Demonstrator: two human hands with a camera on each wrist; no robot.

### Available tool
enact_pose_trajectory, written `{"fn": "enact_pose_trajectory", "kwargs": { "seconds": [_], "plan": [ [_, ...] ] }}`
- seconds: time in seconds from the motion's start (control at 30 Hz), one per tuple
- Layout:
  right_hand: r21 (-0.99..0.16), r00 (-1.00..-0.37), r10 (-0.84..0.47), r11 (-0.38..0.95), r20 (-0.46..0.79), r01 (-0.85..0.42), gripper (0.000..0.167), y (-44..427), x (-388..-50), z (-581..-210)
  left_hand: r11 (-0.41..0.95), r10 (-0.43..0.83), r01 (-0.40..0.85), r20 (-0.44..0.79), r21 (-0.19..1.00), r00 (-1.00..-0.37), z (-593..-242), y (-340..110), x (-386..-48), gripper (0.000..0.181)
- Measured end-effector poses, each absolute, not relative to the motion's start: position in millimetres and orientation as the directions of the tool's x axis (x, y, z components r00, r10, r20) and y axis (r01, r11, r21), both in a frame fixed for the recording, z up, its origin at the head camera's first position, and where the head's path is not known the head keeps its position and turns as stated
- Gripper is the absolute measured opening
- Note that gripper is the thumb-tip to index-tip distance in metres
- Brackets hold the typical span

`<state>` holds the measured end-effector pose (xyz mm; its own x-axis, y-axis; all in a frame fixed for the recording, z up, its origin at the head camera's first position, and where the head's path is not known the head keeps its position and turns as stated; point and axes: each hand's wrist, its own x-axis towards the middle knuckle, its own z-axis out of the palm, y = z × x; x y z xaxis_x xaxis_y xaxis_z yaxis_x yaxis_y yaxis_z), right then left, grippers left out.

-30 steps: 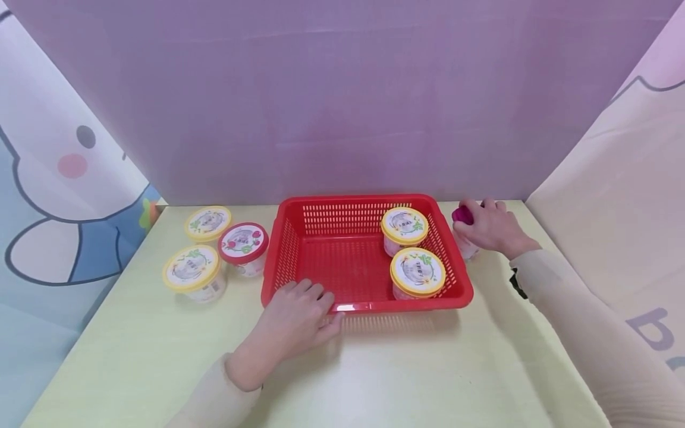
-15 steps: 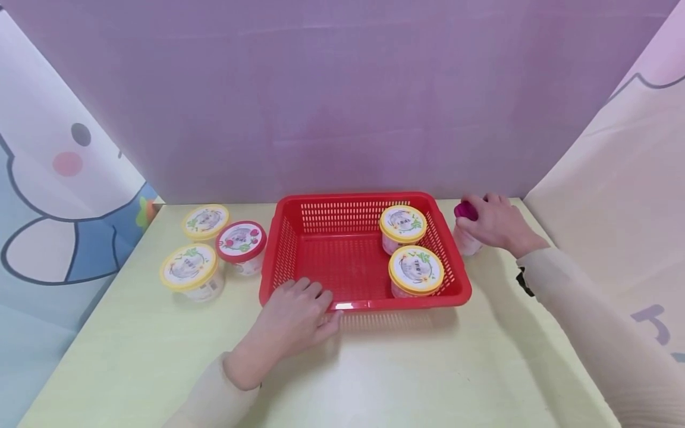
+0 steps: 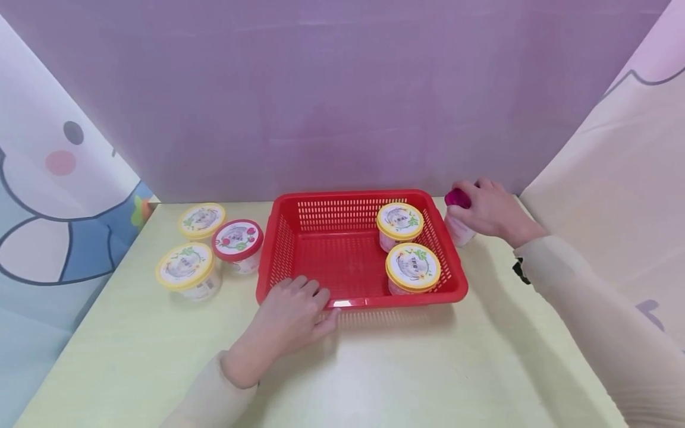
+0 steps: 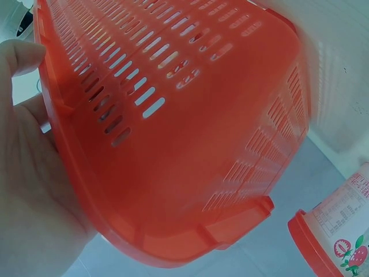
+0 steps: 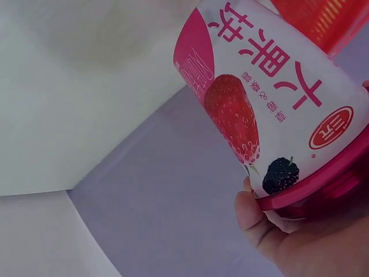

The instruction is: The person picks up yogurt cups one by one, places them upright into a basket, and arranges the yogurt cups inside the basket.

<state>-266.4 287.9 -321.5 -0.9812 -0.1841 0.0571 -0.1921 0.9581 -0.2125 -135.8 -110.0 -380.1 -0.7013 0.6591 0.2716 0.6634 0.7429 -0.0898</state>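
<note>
My right hand (image 3: 489, 209) grips a yogurt cup (image 3: 458, 229) by its magenta lid, just right of the red basket. In the right wrist view, strawberry and blackberry pictures show on the white yogurt cup (image 5: 265, 98), and the fingers curl round the lid. My left hand (image 3: 289, 315) holds the near rim of the red plastic basket (image 3: 342, 261), left of its middle. In the left wrist view, the thumb and fingers of the left hand (image 4: 29, 167) lie about that rim. Two yellow-lidded cups, one behind (image 3: 400, 224) and one in front (image 3: 413, 267), stand in the basket's right side.
Left of the basket stand two yellow-lidded tubs, one at the back (image 3: 201, 221) and one nearer (image 3: 186, 268). A red-lidded tub (image 3: 238, 241) is close to the basket's left wall. A purple backdrop (image 3: 342, 107) rises behind the pale table (image 3: 374, 368).
My right hand has shifted right, then up and slightly left, with the magenta-lidded yogurt cup. The left hand stays on the basket rim. The whole head view has drifted slightly.
</note>
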Motion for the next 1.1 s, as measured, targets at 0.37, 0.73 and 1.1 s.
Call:
{"fn": "enact_pose_trajectory", "kwargs": {
  "seconds": [0.37, 0.73, 1.1],
  "plan": [
    [-0.178, -0.978, -0.2, 0.962, 0.063, -0.208, 0.062, 278, -263, -303, 0.74, 0.663, 0.665, 0.279, -0.104, -0.694, -380, -111, -137, 0.036],
    [-0.136, -0.973, -0.21, 0.966, 0.093, -0.222, 0.06, 270, -257, -283, 0.743, 0.66, 0.662, 0.276, -0.103, -0.698, -381, -110, -137, 0.036],
    [-0.093, -0.966, -0.23, 0.966, 0.12, -0.241, 0.058, 261, -251, -264, 0.741, 0.66, 0.665, 0.274, -0.091, -0.699, -380, -111, -137, 0.036]
  ]
}}
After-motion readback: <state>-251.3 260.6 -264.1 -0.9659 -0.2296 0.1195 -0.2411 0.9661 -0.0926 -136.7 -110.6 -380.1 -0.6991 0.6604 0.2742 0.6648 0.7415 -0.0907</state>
